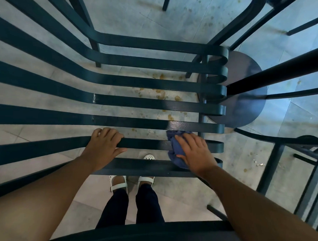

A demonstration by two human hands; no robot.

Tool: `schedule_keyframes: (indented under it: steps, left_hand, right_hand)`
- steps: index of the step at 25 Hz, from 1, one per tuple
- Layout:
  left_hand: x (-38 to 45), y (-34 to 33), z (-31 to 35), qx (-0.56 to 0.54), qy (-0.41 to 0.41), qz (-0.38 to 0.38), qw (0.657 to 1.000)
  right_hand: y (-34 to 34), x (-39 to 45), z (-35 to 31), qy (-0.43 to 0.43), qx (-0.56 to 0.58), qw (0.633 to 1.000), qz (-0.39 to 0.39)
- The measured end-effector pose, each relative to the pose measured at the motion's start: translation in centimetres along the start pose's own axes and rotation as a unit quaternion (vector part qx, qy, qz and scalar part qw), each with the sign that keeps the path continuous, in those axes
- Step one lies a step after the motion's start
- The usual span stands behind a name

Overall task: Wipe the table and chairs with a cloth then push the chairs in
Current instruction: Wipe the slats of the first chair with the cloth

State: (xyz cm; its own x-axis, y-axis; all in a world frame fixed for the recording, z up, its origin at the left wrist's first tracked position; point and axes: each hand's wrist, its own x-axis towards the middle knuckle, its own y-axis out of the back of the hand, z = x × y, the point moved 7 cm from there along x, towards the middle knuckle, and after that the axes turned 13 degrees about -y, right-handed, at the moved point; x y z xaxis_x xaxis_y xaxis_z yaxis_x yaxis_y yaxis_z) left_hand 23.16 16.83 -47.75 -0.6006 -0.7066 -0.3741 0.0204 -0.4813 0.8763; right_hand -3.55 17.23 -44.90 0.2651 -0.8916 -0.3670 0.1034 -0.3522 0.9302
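The person stood over a dark teal metal chair with a slatted seat point(137, 103), looking straight down through the slats to the pale tiled floor point(122, 16). The left hand point(104, 145) had its fingers curled over one of the near slats, its grip closed around that bar with the thumb lying along the near edge. The right hand point(193, 151) lay with fingers fairly straight on a crumpled blue cloth point(173, 153), pressing it down on the near slats toward the seat's right end, the thumb tucked against the cloth's near side. The cloth bunched out from under the fingertips and palm. Brownish stains point(161, 94) speckled the floor beneath the seat. Just past the curled slat ends stood a round dark table base point(246, 106) with a black post rising from it. White strapped shoes point(119, 184) and dark trousers showed below the seat's near edge.
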Motion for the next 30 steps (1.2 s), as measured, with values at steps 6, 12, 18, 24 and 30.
schedule_keyframes:
  steps: [6,12,18,24,30]
  left_hand:
    - [0.0,-0.2,0.0,0.003,-0.005,-0.017,1.0]
    - [0.0,-0.1,0.1,0.003,0.0,-0.027,1.0]
    - [-0.7,0.2,0.6,-0.034,0.049,-0.05,0.997]
    - [-2.3,0.9,2.3,-0.05,0.031,-0.119,0.991]
    - [-3.9,0.6,1.1,-0.002,0.1,-0.163,0.981]
  right_hand:
    - [-0.3,-1.9,4.6,-0.095,-0.027,0.993,-0.066]
    - [0.1,-2.0,4.3,-0.215,-0.022,0.969,-0.123]
    - [1.5,-1.9,2.3,-0.412,-0.032,0.89,-0.192]
    - [4.8,-0.4,-5.5,-0.301,-0.009,0.914,-0.27]
    - [2.0,0.5,-15.4,0.007,-0.073,0.957,-0.28]
